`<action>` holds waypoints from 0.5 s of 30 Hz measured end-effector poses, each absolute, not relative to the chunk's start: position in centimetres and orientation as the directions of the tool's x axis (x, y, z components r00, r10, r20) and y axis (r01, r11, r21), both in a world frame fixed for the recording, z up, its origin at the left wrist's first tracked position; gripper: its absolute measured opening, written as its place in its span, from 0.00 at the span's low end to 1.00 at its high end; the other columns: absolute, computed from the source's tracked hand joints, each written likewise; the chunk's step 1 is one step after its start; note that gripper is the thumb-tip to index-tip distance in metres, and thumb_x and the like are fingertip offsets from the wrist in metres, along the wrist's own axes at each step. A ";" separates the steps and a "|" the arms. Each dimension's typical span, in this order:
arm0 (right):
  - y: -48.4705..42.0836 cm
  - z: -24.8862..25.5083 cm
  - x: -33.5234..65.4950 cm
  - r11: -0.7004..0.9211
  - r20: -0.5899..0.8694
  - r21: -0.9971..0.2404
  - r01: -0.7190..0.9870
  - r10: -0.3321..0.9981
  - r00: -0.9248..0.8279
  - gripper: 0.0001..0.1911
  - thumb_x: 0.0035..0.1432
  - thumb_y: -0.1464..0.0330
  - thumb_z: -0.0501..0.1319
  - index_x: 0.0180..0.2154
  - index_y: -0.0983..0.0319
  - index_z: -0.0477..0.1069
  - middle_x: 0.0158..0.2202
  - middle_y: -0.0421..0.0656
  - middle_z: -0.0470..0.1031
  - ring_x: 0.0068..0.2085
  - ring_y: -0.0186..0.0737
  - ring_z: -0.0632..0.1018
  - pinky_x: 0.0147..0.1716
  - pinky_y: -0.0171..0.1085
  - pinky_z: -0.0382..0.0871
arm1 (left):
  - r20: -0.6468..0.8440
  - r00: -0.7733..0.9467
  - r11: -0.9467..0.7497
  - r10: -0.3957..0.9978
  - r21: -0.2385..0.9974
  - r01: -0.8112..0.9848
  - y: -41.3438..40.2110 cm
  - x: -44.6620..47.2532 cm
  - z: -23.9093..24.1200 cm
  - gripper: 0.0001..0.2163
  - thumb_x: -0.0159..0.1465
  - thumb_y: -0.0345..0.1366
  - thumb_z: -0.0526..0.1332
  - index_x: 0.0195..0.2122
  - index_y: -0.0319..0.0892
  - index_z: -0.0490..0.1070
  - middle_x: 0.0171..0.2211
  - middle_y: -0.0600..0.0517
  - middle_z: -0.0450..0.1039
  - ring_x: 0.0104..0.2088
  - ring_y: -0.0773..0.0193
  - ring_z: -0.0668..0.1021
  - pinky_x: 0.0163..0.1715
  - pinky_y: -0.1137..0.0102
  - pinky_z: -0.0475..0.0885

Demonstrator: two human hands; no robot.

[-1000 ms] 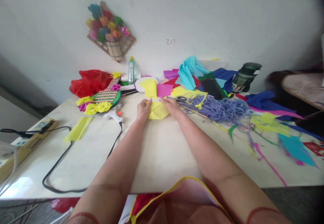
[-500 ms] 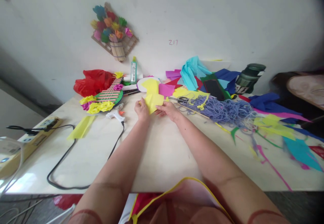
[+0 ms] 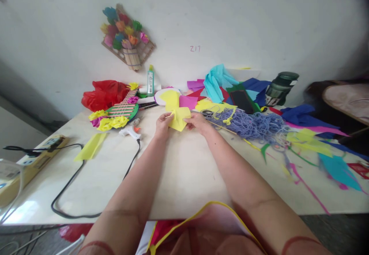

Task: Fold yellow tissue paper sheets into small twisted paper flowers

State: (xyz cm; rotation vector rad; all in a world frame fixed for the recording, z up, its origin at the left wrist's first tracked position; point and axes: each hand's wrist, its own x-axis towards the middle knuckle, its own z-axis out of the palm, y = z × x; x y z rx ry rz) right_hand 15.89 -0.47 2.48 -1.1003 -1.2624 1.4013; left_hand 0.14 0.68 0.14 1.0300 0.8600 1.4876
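A small piece of yellow crepe paper is stretched between my two hands over the middle of the table. My left hand pinches its left edge, and my right hand pinches the right edge. Another yellow paper lies just behind, on a white oval piece, beside a magenta paper. A white glue gun rests left of my left hand. To the right of my right hand lie scissors, partly hidden, and a tangle of purple yarn.
A guitar-shaped craft with paper flowers stands at the left near a red plastic bag. The glue gun's black cord loops toward a power strip. Further right are a phone, a dark green bottle and paper scraps.
The yellow paper has been turned and spread flatter between my hands, with my right hand now pinching its right edge. The whole view has shifted slightly.
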 end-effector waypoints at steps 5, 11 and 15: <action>-0.3 2.1 16.6 -0.041 -0.038 -0.999 -0.007 0.972 -0.234 0.03 0.47 0.72 0.60 0.28 0.66 0.68 0.16 0.38 0.71 0.15 0.29 0.69 0.14 0.27 0.62 | 0.125 0.113 -0.077 0.986 0.931 -0.358 0.8 -0.5 0.0 0.15 0.42 0.42 0.68 0.25 0.37 0.67 0.19 0.52 0.71 0.20 0.67 0.73 0.23 0.71 0.68; -0.2 2.1 16.5 -0.001 -0.007 -0.999 0.045 0.991 -0.135 0.01 0.46 0.73 0.59 0.25 0.65 0.68 0.14 0.37 0.69 0.15 0.30 0.69 0.15 0.29 0.62 | 0.090 0.164 -0.039 0.982 0.956 -0.290 0.6 -0.8 0.1 0.16 0.40 0.41 0.69 0.23 0.38 0.65 0.19 0.54 0.69 0.19 0.69 0.71 0.21 0.73 0.66; -0.2 2.1 16.9 0.031 0.024 -0.999 0.036 0.984 -0.176 0.01 0.45 0.73 0.60 0.25 0.65 0.68 0.15 0.36 0.69 0.15 0.28 0.67 0.15 0.29 0.61 | 0.086 0.213 -0.013 0.973 0.947 -0.321 0.4 -0.8 0.4 0.15 0.40 0.39 0.69 0.25 0.38 0.66 0.20 0.54 0.70 0.20 0.68 0.72 0.23 0.72 0.67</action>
